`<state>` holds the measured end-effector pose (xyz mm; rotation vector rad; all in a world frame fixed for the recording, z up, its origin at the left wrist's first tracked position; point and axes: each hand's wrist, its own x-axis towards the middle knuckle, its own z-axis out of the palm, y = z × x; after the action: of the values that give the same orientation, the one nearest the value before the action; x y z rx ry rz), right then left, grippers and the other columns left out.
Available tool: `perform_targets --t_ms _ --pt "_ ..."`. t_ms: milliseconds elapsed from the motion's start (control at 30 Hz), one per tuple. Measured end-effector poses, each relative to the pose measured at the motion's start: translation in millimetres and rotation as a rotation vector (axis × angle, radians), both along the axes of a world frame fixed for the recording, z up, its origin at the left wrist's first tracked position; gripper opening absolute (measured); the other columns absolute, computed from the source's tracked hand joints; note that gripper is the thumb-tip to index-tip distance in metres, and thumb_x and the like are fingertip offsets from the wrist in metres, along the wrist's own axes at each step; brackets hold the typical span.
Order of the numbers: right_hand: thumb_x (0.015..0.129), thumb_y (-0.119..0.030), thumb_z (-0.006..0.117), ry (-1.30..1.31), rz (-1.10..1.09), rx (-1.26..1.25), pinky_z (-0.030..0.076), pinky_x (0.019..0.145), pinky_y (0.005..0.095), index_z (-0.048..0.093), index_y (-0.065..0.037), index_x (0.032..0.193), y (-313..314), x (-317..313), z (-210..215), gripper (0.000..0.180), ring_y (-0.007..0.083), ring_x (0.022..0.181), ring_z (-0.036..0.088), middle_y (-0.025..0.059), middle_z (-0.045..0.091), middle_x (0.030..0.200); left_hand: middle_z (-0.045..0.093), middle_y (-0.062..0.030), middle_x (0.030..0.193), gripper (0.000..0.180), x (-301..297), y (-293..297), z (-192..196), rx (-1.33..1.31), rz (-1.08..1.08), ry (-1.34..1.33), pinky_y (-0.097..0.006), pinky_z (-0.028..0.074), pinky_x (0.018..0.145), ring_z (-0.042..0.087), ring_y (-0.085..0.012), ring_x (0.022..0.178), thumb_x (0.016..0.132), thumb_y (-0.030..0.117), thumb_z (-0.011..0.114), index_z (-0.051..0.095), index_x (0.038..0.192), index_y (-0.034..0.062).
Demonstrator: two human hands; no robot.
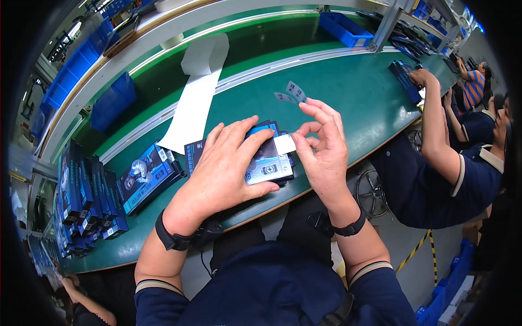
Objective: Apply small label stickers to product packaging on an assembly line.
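Note:
My left hand [225,163] lies with fingers spread across a dark blue printed box [269,169], thumb along its near side. More dark boxes show partly beneath and behind it. At the box's right end a small white sticker [284,144] sticks out over the edge, touching the pinched thumb and finger of my right hand [323,144]. By the raised index fingertip of that hand, a curved see-through strip of small printed labels [292,92] hangs above the table. Whether that strip is held or stuck to the finger, I cannot tell.
Left of my hands lies another blue box [147,176]; beyond it stand several stacked boxes [87,195]. A long white paper strip [196,103] crosses the green table [348,92]. Blue bins [346,30] line the back. Co-workers [451,157] sit at right; another person's arm [87,299] shows lower left.

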<state>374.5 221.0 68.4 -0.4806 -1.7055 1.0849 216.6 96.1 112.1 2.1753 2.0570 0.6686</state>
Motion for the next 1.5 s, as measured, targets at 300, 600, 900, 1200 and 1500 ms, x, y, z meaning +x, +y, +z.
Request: perform_targets --t_ms 300,600,900,1200,1500 --pt "0.083 0.013 0.063 -0.055 0.008 0.012 0.060 0.071 0.0247 0.060 -0.003 0.127 3 4 -1 0.047 0.0100 0.084 0.062 0.0139 0.047 0.136 0.047 -0.0202 0.145 0.067 -2 2 0 0.023 -0.046 -0.016 -0.050 0.034 0.111 0.046 -0.0405 0.130 0.066 0.033 0.088 0.068 0.129 0.0235" --pt "0.098 -0.017 0.064 0.059 0.071 -0.110 0.050 0.075 0.0229 0.036 -0.004 0.149 3 6 6 0.060 0.0097 0.085 0.059 0.0147 0.046 0.140 0.047 -0.0201 0.146 0.061 13 -12 15 0.157 -0.001 0.013 -0.049 0.034 0.110 0.045 -0.0401 0.131 0.061 0.029 0.091 0.074 0.119 0.0299" --pt "0.098 0.000 0.054 0.611 0.608 -0.709 0.053 0.098 0.0318 0.021 -0.018 0.157 -36 -11 28 0.070 0.0188 0.119 0.056 0.0125 0.043 0.139 0.039 -0.0258 0.147 0.070 33 -27 19 0.349 -0.007 -0.189 -0.051 0.034 0.107 0.042 -0.0423 0.131 0.057 0.028 0.093 0.072 0.123 0.0306" --pt "0.093 -0.022 0.071 0.223 0.498 -0.336 0.047 0.091 0.0317 0.004 -0.014 0.161 -40 -22 23 0.096 0.0186 0.110 0.057 0.0195 0.036 0.151 0.045 -0.0247 0.132 0.072 24 -50 51 0.324 0.055 0.032 -0.049 0.047 0.099 0.051 -0.0437 0.119 0.051 0.014 0.088 0.070 0.120 0.0213" --pt "0.089 0.008 0.064 0.090 0.171 -0.333 0.050 0.069 0.0203 0.040 -0.004 0.147 21 32 8 0.064 0.0051 0.076 0.057 0.0032 0.057 0.093 0.044 -0.0204 0.140 0.063 -113 -83 27 -0.182 0.525 0.071 -0.043 0.042 0.108 0.048 -0.0401 0.128 0.062 0.010 0.082 0.065 0.122 0.0149"
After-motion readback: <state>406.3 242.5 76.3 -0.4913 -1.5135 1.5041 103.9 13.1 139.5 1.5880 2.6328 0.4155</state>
